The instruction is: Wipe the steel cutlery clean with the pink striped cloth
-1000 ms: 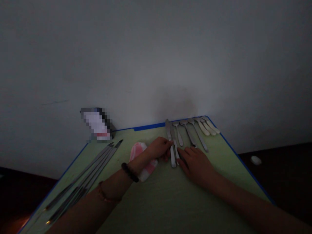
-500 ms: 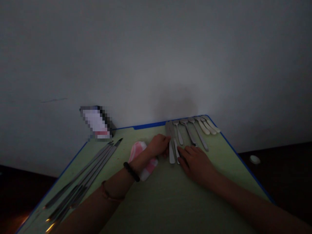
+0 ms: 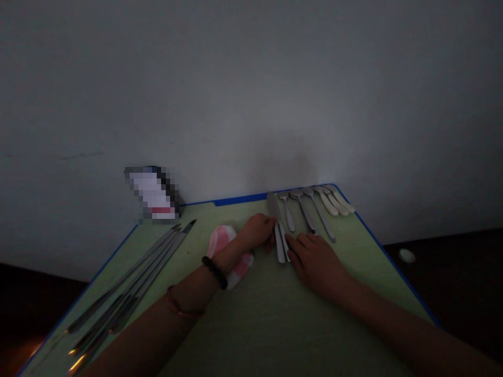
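Note:
Two table knives lie side by side on the pale green table, blades pointing to the wall. My left hand is curled, its fingertips pressed against the left knife's handle. My right hand lies flat just right of the knives, fingers stretched out and touching the right knife's handle. A row of spoons lies to the right of the knives, near the far right corner. A pink and white cloth sits under my left wrist.
Several long metal skewers lie along the table's left edge. A blurred-out box stands against the grey wall at the back left. The table has a blue rim. A small white object lies on the dark floor to the right.
The two knives were nudged closer together and slightly away from me; both hands stayed by their handles. The view tilted a little.

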`<state>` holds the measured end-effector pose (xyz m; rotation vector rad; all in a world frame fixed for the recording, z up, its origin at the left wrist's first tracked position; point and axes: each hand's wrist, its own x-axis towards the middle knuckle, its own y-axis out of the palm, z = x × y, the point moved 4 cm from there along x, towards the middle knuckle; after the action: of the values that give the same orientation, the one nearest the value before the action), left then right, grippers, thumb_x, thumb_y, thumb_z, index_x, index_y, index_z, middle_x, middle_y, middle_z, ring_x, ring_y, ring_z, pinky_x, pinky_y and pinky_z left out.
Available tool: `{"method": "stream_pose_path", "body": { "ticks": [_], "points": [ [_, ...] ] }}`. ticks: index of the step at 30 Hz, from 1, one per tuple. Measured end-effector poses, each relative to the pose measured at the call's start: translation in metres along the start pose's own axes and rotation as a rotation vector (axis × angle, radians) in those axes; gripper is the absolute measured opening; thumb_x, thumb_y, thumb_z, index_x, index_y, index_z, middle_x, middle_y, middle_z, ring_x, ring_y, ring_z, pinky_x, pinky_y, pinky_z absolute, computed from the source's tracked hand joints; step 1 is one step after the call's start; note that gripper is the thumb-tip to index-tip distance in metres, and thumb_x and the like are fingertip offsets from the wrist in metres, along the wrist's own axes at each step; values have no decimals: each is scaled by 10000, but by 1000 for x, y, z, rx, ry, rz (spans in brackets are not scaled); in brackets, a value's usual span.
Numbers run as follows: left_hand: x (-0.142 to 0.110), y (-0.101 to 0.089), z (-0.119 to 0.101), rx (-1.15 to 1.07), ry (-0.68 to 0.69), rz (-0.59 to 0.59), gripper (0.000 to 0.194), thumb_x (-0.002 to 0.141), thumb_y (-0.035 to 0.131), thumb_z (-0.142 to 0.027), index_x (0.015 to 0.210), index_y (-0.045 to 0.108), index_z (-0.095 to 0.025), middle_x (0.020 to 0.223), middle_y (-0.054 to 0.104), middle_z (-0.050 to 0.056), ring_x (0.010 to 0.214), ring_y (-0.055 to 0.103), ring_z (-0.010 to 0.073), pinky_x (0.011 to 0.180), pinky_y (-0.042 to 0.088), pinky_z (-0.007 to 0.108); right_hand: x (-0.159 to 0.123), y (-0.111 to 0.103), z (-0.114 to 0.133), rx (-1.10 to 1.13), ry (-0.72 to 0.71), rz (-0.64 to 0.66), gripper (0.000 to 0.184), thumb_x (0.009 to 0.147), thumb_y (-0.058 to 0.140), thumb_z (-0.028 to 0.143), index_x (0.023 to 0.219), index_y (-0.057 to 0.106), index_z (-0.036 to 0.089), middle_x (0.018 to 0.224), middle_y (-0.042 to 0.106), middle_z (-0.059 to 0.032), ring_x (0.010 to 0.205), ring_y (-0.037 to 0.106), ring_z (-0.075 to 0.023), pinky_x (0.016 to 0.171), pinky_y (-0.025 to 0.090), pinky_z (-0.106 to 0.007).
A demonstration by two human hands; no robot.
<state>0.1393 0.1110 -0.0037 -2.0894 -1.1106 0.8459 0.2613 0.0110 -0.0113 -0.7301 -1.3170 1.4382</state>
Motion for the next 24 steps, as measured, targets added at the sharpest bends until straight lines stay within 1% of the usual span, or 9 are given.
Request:
{"method": "stream_pose_path", "body": {
  "ticks": [6,10,13,15,17,18,19,21,24],
  "points": [
    [3,-1,-5,115,58,-43,568,891,343,-380,380,506,-191,354,497,14,454,556,152,624,448,249,0,-1,0,-3,-5,2,421,924,290,312,1271,466,151,1014,593,-113,964,497,-236,861,358,-388],
    [8,0,-1,210,73,-121,524,887,354,-379,443,550,-183,436,549,43,563,603,187,676,442,276,-1,-1,0,11,-8,1,431,923,301,337,1304,435,184,993,591,-102,938,496,-228,847,360,-384],
    [7,0,4,287,67,-217,453,860,411,-455,562,608,-175,576,608,79,726,630,243,725,436,322,-1,-1,1,14,-18,6,415,921,320,348,1302,441,237,966,589,-90,917,496,-221,833,361,-378],
    [5,-1,8,324,79,-267,439,856,413,-491,645,628,-172,653,624,97,800,627,273,758,435,357,-1,-3,1,18,-18,12,407,921,320,348,1286,462,236,961,590,-89,916,494,-219,833,361,-374],
    [3,-5,12,342,127,-303,412,877,385,-479,786,637,-166,777,642,112,872,613,279,805,430,384,-1,-4,1,24,-20,16,409,922,316,349,1278,473,224,975,590,-90,927,490,-220,839,362,-374],
    [3,-8,13,345,167,-316,391,892,371,-457,887,625,-161,878,641,122,928,596,273,842,423,389,-1,-5,2,29,-21,18,412,921,315,354,1276,476,219,982,590,-90,933,488,-223,843,362,-377],
    [3,-12,15,345,214,-325,371,901,366,-431,993,594,-153,996,622,133,998,569,263,887,408,386,-2,-6,2,35,-26,20,419,918,318,362,1278,474,214,989,589,-91,942,486,-226,848,363,-380],
    [4,-19,17,344,319,-317,383,905,391,-389,1180,496,-143,1221,526,140,1151,478,231,982,356,358,-2,-7,1,50,-36,27,445,906,340,392,1290,460,203,1006,586,-95,963,481,-236,862,361,-392],
    [8,-25,23,358,451,-260,505,880,463,-386,1326,369,-169,1408,370,111,1285,344,204,1060,282,338,-3,-7,0,79,-49,37,503,877,386,446,1311,433,194,1043,581,-104,998,477,-245,881,359,-408]
  ]
}}
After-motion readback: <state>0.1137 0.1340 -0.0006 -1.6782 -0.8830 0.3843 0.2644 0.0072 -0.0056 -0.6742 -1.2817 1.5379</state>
